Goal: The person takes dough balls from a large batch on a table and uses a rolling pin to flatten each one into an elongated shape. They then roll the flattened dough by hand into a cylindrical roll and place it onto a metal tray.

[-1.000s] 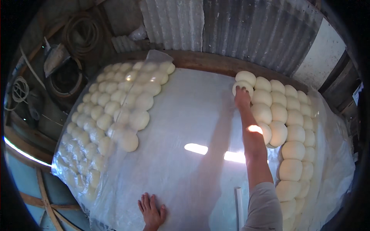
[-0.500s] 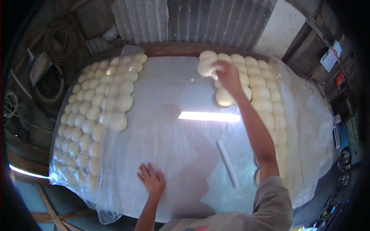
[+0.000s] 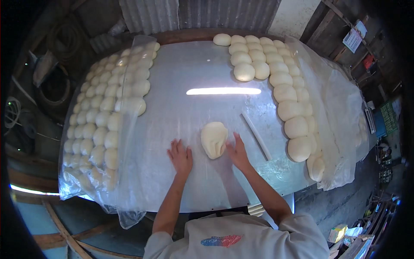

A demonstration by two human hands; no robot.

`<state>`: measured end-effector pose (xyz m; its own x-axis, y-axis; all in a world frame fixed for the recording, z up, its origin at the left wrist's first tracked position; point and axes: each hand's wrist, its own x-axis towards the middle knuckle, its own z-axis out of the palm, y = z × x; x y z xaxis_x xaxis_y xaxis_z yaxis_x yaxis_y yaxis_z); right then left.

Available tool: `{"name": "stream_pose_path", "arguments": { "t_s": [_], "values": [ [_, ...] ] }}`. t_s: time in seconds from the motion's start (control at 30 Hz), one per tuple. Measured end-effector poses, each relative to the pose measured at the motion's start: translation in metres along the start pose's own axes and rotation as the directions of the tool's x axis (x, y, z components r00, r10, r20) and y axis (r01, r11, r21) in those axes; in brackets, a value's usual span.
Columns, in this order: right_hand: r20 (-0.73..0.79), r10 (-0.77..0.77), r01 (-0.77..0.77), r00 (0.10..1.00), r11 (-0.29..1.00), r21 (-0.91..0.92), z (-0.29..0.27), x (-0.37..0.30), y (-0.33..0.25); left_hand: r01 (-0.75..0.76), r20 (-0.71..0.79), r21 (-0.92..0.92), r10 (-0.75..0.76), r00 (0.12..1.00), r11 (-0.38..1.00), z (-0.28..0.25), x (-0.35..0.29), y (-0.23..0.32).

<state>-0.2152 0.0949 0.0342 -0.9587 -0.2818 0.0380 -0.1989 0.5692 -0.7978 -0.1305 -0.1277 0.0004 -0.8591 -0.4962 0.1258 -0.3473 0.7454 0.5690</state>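
A flattened, creased piece of dough (image 3: 214, 140) lies on the metal tabletop (image 3: 172, 116) between my hands. My left hand (image 3: 180, 158) rests to its left, fingers spread and apart from the dough. Just right of the dough is my right hand (image 3: 238, 153), its fingers stretched out with the tips at or near the dough's edge; nothing is gripped. A pale, thin stick (image 3: 257, 136) lies aslant on the table to the right of that hand.
Rows of round dough balls (image 3: 284, 93) line the right side beside clear plastic sheeting (image 3: 330, 108). More dough balls (image 3: 100, 104) sit under a plastic sheet (image 3: 129, 99) on the left. Corrugated metal (image 3: 224, 17) stands behind the far edge.
My right hand has come back from the far right rows with the dough, which now lies near me, released. My left hand stays flat on the table. The view has shifted.
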Motion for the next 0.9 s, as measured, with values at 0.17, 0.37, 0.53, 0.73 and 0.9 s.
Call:
{"name": "stream_pose_path", "arguments": {
  "t_s": [0.17,0.37,0.53,0.73,0.9],
  "values": [
    [0.11,0.094,-0.129,0.989,0.918,0.374,0.038,0.102,-0.028,0.069,0.383,-0.532,0.167,0.909,0.844,0.019,0.061,0.05],
    [-0.06,-0.077,0.075,0.995,0.997,-0.029,-0.042,0.075,-0.016,0.025,0.134,-0.648,0.081,0.988,0.761,0.005,0.031,-0.031],
    [-0.274,-0.096,-0.142,0.957,0.668,-0.73,-0.075,-0.021,0.094,0.216,0.113,-0.889,-0.265,0.958,0.404,-0.025,-0.003,-0.026],
    [-0.029,-0.358,0.293,0.933,0.805,-0.516,-0.056,0.012,0.01,-0.432,-0.22,-0.293,0.38,0.899,0.853,-0.06,0.035,0.051],
    [0.286,-0.415,0.504,0.864,0.682,-0.53,-0.024,0.042,-0.001,-0.51,0.228,0.22,0.464,0.856,0.832,-0.03,0.067,0.033]
  ]
}}
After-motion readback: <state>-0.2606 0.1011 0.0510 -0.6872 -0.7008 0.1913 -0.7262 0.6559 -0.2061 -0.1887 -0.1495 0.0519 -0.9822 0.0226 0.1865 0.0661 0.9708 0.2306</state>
